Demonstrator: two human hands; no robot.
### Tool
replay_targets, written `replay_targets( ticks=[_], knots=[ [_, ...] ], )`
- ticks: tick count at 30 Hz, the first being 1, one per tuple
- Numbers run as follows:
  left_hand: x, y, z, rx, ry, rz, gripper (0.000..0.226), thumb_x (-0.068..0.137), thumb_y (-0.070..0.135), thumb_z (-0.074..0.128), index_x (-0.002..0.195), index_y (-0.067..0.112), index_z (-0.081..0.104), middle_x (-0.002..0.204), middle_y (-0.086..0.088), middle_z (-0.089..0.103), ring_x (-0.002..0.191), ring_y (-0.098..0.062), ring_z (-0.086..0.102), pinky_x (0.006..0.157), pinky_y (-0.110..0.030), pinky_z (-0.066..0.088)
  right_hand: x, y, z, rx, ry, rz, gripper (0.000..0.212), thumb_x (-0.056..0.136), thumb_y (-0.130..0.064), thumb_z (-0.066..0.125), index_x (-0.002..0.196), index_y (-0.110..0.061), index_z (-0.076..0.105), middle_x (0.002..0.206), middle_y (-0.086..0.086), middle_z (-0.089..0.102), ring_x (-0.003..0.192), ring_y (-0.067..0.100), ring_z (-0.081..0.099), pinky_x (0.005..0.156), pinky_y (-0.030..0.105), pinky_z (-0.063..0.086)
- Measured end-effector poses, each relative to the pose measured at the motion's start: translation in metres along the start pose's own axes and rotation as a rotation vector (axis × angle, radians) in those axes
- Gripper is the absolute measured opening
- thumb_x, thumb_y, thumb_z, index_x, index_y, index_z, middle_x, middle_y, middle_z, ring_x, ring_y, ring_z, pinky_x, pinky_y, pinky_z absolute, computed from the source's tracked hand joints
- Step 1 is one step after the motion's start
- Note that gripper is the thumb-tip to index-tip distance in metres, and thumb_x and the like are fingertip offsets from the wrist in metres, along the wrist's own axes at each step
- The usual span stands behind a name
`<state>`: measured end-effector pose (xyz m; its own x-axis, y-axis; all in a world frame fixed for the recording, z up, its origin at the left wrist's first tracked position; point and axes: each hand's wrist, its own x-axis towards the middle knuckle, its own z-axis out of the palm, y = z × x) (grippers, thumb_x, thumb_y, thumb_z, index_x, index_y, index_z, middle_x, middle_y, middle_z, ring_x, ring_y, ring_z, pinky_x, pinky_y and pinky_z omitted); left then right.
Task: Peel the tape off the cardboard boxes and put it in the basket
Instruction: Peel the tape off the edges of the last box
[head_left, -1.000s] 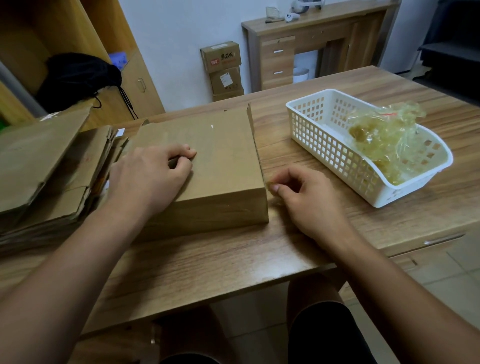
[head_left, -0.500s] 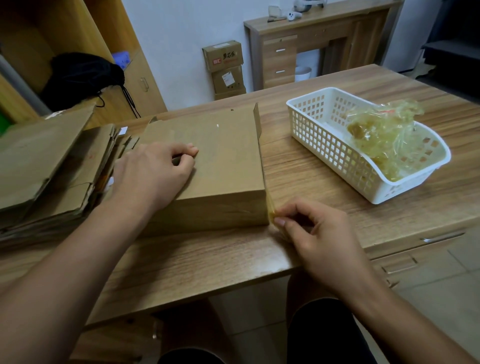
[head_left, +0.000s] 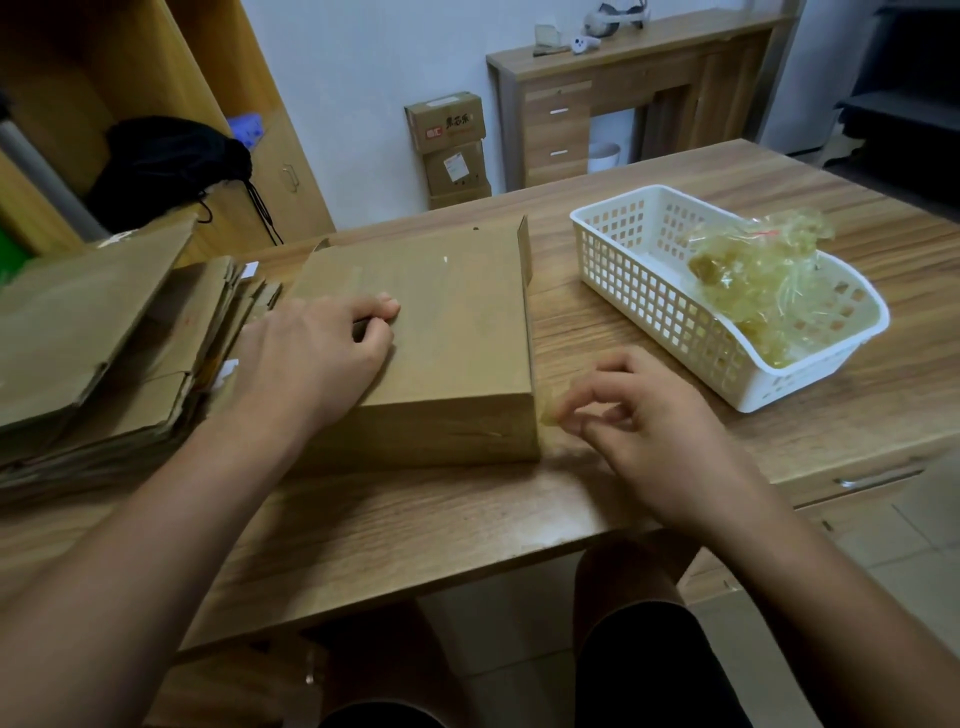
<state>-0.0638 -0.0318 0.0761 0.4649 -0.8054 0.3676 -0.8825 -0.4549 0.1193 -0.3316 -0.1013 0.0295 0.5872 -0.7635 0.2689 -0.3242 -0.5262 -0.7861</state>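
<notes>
near the bottom of the frame the wooden surface (head_left: 415, 519) carries everything. the right hand (head_left: 660, 431) hangs just off the near right corner of the cardboard box (head_left: 457, 332), its grip closed to a thumb-and-fingertip pinch on a small yellowish strip of tape (head_left: 549, 410). the strip lies between the fingers and the box corner; whether its far end is stuck to the cardboard i cannot tell. the left hand (head_left: 317, 358) rests on the box top, left of centre, fingers curled under with nothing in its grip, pressing the box down.

at the left of the frame sits a stack of flattened boxes (head_left: 93, 332), touching or just beside the box in hand. whether those are already stripped cannot be seen. at the upper right stands the white basket (head_left: 649, 291), well apart from the pinching hand, with a crumpled wad of peeled tape (head_left: 758, 275) piled in it.

judging by that wad, a good deal of peeling is done. this box looks close to bare on top, and the strip in hand seems to be one of its last. left to do: free the strip fully, carry it to the basket, and see to any remaining boxes.

against half a second ago, the right hand has drawn away to the right from the box corner, where it was pinching right at the edge, and the strip now shows clear of the cardboard. the left hand, the box and the basket lie as they did.
</notes>
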Motion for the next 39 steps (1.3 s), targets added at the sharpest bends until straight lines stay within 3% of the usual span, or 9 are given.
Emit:
replay_targets(
  ticks=[4,8,11,16,20,23,28,34,39],
  knots=[
    [0.0,-0.002,0.001,0.001,0.014,0.005,0.037,0.098,0.049,0.04,0.126,0.052,0.064,0.119,0.005,0.073,0.102,-0.029,0.063,0.08,-0.039,0.048,0.017,0.002,0.005,0.018,0.078,0.007,0.028,0.089,-0.007,0.075,0.085,-0.035,0.07,0.09,-0.013,0.061,0.076,-0.006,0.056,0.076,0.013,0.044],
    [0.001,-0.001,0.002,0.011,0.029,-0.002,0.036,0.097,0.048,0.042,0.124,0.053,0.064,0.117,0.002,0.074,0.103,-0.033,0.063,0.076,-0.039,0.042,0.021,0.003,0.015,0.116,0.142,0.019,0.039,0.087,-0.001,0.074,0.109,-0.03,0.061,0.097,-0.01,0.067,0.088,-0.001,0.064,0.082,0.014,0.052],
    [0.001,0.0,0.001,0.01,0.029,-0.005,0.04,0.094,0.052,0.038,0.123,0.054,0.064,0.117,0.001,0.074,0.103,-0.034,0.064,0.076,-0.039,0.043,0.023,0.005,0.023,0.022,0.209,-0.029,0.022,0.089,-0.003,0.073,0.1,-0.021,0.067,0.106,-0.006,0.064,0.102,0.011,0.063,0.092,0.028,0.053],
    [0.001,0.001,0.002,0.007,0.027,-0.027,0.036,0.097,0.049,0.041,0.123,0.054,0.065,0.117,0.0,0.074,0.104,-0.034,0.063,0.083,-0.041,0.047,0.019,0.007,0.028,0.216,0.149,0.035,0.019,0.096,-0.012,0.067,0.101,-0.03,0.068,0.101,-0.016,0.07,0.094,-0.01,0.065,0.076,0.001,0.043],
    [0.001,0.002,0.002,-0.016,0.038,-0.024,0.035,0.098,0.048,0.041,0.124,0.051,0.065,0.107,-0.002,0.075,0.095,-0.031,0.063,0.075,-0.039,0.047,0.022,0.012,0.024,0.301,0.108,0.068,0.019,0.093,-0.01,0.072,0.1,-0.027,0.071,0.098,-0.01,0.074,0.094,0.0,0.07,0.081,0.013,0.051],
    [0.001,0.003,0.001,-0.029,0.055,-0.02,0.034,0.098,0.046,0.043,0.123,0.049,0.067,0.097,-0.002,0.074,0.085,-0.029,0.06,0.065,-0.035,0.037,0.027,0.011,0.027,0.17,0.172,0.046,0.013,0.09,-0.012,0.073,0.093,-0.024,0.073,0.088,-0.011,0.074,0.086,0.003,0.069,0.078,0.021,0.054],
    [0.002,0.003,0.002,-0.025,0.033,-0.047,0.036,0.097,0.05,0.04,0.121,0.051,0.067,0.094,-0.001,0.072,0.085,-0.028,0.06,0.069,-0.037,0.042,0.02,0.013,0.034,0.242,0.257,0.021,0.022,0.088,-0.007,0.069,0.082,-0.028,0.068,0.077,-0.011,0.071,0.063,0.001,0.064,0.059,0.011,0.043],
    [0.004,0.002,0.003,-0.008,0.037,-0.048,0.037,0.097,0.051,0.04,0.122,0.049,0.067,0.103,0.001,0.075,0.088,-0.028,0.061,0.069,-0.037,0.046,-0.006,0.013,0.037,0.385,0.291,-0.02,0.02,0.084,-0.014,0.067,0.079,-0.034,0.067,0.08,-0.019,0.072,0.074,-0.005,0.067,0.068,0.007,0.046],
    [0.003,0.005,0.001,-0.002,0.04,-0.043,0.036,0.098,0.05,0.041,0.121,0.049,0.068,0.11,0.005,0.075,0.091,-0.025,0.061,0.066,-0.034,0.04,-0.022,0.012,0.038,0.441,0.297,-0.006,0.021,0.082,-0.017,0.068,0.086,-0.037,0.07,0.086,-0.013,0.075,0.083,0.004,0.072,0.076,0.013,0.051]
  ],
)
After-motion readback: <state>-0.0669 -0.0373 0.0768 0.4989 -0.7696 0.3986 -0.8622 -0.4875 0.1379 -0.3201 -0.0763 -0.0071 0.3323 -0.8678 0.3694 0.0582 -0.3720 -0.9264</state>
